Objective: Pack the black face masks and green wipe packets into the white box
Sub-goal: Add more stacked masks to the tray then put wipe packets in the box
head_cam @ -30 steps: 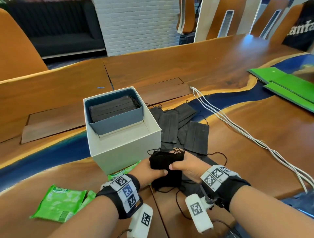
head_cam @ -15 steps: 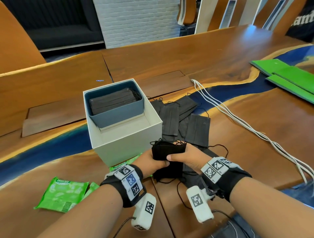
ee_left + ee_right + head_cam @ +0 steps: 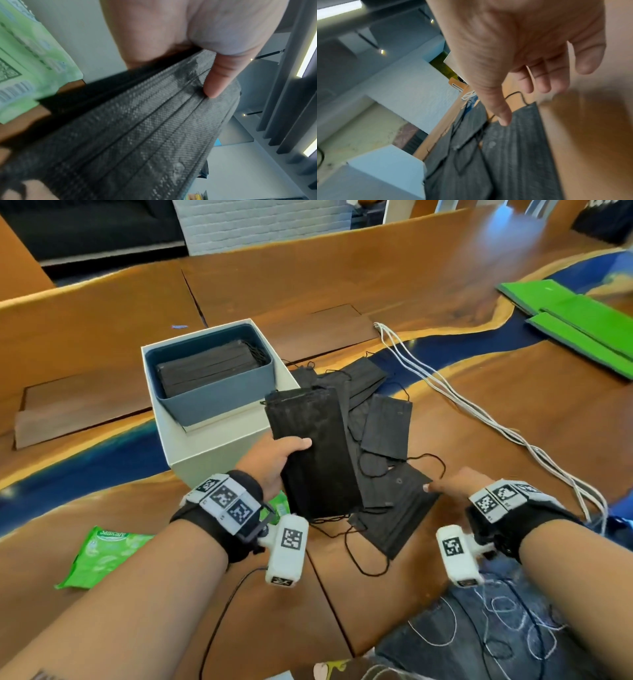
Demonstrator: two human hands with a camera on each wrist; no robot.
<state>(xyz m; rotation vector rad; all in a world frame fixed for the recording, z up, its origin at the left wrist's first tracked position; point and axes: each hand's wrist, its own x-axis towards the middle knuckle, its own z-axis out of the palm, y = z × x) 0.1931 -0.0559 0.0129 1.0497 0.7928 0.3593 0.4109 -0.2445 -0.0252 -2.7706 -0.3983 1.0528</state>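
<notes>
My left hand (image 3: pixel 274 460) grips a flat stack of black masks (image 3: pixel 310 453), thumb on top (image 3: pixel 216 81), lifted beside the white box (image 3: pixel 219 453). Inside the box a grey-blue tray (image 3: pixel 212 398) holds more black masks (image 3: pixel 205 368). My right hand (image 3: pixel 452 484) is open, its fingers relaxed (image 3: pixel 539 81), its thumb tip touching a loose black mask (image 3: pixel 400 508) on the table. More loose masks (image 3: pixel 383 419) lie to the right of the box. A green wipe packet (image 3: pixel 102 553) lies at the left, another (image 3: pixel 279 505) partly hidden under my left wrist.
White cords (image 3: pixel 479 412) run diagonally across the wooden table (image 3: pixel 479 364) to the right of the masks. Green flat boards (image 3: pixel 582 316) lie at the far right. My lap in jeans (image 3: pixel 479 638) is at the table's near edge.
Both hands held the mask stack together before. Now the left hand alone holds it, raised and turned lengthwise toward the box, while the right hand has let go and moved right to the loose masks.
</notes>
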